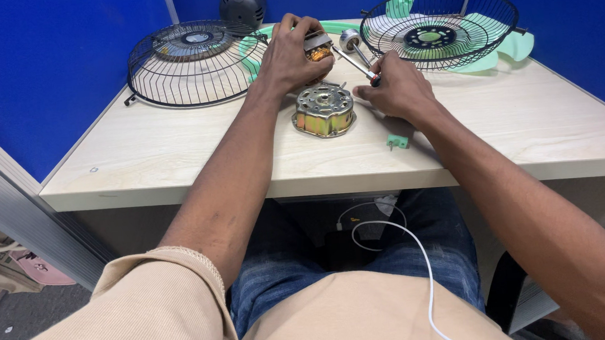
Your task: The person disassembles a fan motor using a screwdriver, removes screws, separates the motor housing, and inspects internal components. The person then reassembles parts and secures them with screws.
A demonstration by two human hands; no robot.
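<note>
My left hand [288,56] grips a small motor part with copper windings [318,47] above the wooden table [171,151]. My right hand [400,87] holds a screwdriver [355,64] whose metal shaft points toward that part. A round metal motor housing [324,109] lies on the table between my hands, just below them. A rotor with a shaft [352,41] rests behind the screwdriver.
Two black wire fan guards lie at the back: one at the left [193,63], one at the right [439,28] over green fan blades [502,50]. A dark motor cover [242,3] stands behind. A small green piece [397,141] lies near my right wrist. Blue partitions enclose the desk.
</note>
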